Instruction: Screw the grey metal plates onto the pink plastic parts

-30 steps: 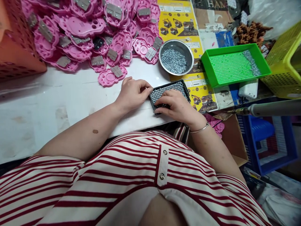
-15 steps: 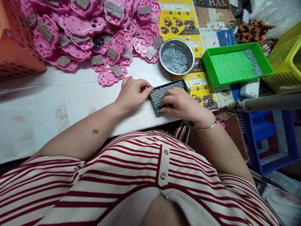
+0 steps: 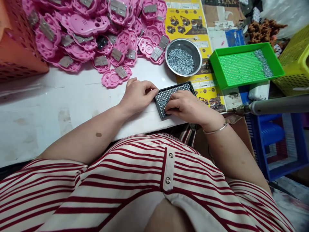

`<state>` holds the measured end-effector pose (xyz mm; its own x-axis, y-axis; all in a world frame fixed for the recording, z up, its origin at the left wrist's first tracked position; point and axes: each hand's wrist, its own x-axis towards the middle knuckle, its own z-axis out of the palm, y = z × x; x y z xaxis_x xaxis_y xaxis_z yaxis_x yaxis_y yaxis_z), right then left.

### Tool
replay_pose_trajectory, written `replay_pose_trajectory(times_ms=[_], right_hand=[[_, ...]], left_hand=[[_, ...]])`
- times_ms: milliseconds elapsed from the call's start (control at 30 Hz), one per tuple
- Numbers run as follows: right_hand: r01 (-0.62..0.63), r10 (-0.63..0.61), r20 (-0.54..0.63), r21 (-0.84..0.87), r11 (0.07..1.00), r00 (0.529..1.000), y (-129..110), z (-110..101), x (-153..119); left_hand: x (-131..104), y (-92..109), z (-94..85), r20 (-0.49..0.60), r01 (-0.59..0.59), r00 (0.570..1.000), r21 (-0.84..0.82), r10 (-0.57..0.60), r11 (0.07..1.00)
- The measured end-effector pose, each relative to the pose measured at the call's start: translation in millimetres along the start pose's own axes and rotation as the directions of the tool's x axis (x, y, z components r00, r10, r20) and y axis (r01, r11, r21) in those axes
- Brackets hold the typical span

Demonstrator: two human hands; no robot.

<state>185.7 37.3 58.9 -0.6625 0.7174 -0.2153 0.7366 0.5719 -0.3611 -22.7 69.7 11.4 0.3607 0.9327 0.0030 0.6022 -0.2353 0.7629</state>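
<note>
The black tray (image 3: 158,108), filled with rows of small metal screws (image 3: 168,94), lies at a slant near the front edge of the white table (image 3: 77,96), just beside the yellow printed sheet (image 3: 180,35). At its far left corner the grip of the left hand (image 3: 138,95) is pinched, thumb and forefinger closed on the rim. The right hand (image 3: 185,106) reaches over the tray's near side, fingers curled down among the screws; whether its grip has hold of anything cannot be told, as the hand itself hides the fingertips. Beyond the tray stands a metal bowl (image 3: 197,55) heaped with more of these pieces, and to its right sits a green tray (image 3: 215,72) with others gathered at its right end. Pink plastic shells (image 3: 84,24) with metal plates pile up at the far left, beside an orange basket (image 3: 21,64)
</note>
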Motion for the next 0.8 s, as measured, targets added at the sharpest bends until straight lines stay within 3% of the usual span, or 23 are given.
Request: replay_pose_trajectory(times_ms=[200,333,433,533,633,733,800], right_hand=[[-0.161,0.161,-0.010,-0.030,0.986,0.987,28,-14,-26],[-0.244,0.242,0.047,0.028,0.969,0.969,15,-12,-20],[-0.188,0.183,0.055,0.087,0.978,0.982,-2,-6,-7],[-0.130,0.130,0.006,0.092,0.987,0.992,-4,-5,-6],[-0.233,0.233,-0.021,-0.016,0.972,0.972,7,-13,-17],[-0.364,0.369,0.045,-0.093,0.927,0.928,12,-18,-24],[-0.360,0.363,0.079,-0.052,0.932,0.928,7,-17,-22]], left_hand=[[0,0,0.3,-0.003,-0.009,1.000,-0.019,0.009,1.000],[0,-1,0.9,-0.014,-0.017,1.000,-0.013,0.017,1.000],[0,-1,1.1,-0.017,-0.017,1.000,-0.001,0.017,1.000],[0,-2,1.2,-0.017,-0.021,1.000,-0.007,0.021,1.000],[0,-1,1.1,-0.012,-0.021,1.000,-0.018,0.021,1.000],[0,-1,1.2,-0.013,-0.022,1.000,-0.025,0.022,0.999],[0,-2,1.5,-0.019,-0.023,1.000,-0.031,0.022,0.999]])
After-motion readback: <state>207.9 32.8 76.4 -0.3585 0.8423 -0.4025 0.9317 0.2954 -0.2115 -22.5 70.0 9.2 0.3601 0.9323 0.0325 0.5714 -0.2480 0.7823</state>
